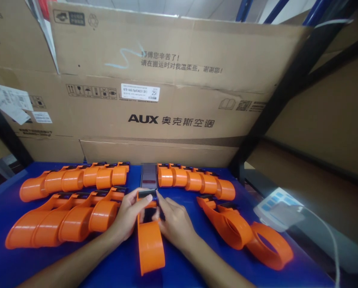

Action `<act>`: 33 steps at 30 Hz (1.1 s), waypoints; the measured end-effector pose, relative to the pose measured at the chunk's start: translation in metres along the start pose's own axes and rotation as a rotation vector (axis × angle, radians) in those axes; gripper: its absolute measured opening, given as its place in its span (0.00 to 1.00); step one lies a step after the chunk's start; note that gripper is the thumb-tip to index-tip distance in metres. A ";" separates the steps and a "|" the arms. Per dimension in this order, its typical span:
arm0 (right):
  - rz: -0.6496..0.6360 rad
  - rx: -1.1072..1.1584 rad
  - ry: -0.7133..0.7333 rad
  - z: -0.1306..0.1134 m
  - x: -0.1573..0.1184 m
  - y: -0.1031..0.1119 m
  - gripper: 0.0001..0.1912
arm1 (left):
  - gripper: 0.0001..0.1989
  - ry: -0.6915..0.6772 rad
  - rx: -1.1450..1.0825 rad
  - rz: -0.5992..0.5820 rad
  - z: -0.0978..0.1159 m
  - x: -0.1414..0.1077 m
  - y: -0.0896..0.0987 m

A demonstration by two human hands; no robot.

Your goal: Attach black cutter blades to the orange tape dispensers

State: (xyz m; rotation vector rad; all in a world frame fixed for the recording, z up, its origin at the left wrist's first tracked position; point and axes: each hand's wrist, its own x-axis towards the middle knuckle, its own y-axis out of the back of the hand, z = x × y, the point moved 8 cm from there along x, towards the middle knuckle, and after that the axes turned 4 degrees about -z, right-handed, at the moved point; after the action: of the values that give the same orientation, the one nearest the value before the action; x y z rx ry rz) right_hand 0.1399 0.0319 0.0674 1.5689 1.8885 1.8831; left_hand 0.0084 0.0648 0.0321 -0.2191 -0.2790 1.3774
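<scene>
An orange plastic tape dispenser (151, 248), with a wide ring and a dark end piece, is held in front of me over the blue table (181, 268). My left hand (127, 214) grips its dark end from the left, thumb lying across the top. From the right, my right hand (177, 220) closes on the same end, its index finger along the edge. Some fingertips are hidden behind the dispenser. The wide ring hangs toward me, below both hands.
Rows of similar dispensers lie at left (73, 222) and back right (193, 182); a few sit at right (233, 228). A dark flat device (149, 178) stands behind my hands. Cardboard (167, 132) walls the back. A white box (277, 208) with a cable is at right.
</scene>
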 end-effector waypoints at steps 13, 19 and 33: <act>0.102 0.205 -0.125 0.008 0.004 0.013 0.15 | 0.15 -0.029 0.056 -0.046 -0.005 0.000 0.000; 0.062 0.204 -0.100 0.004 0.006 0.013 0.12 | 0.17 -0.035 0.107 -0.044 -0.006 0.000 0.001; 0.055 0.245 -0.045 0.004 0.012 0.015 0.12 | 0.18 -0.030 0.083 0.015 -0.004 -0.001 0.002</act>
State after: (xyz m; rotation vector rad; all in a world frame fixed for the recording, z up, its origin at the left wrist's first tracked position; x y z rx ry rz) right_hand 0.1449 0.0389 0.0849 1.7305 2.1467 1.6721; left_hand 0.0079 0.0644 0.0278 -0.1319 -0.2443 1.4052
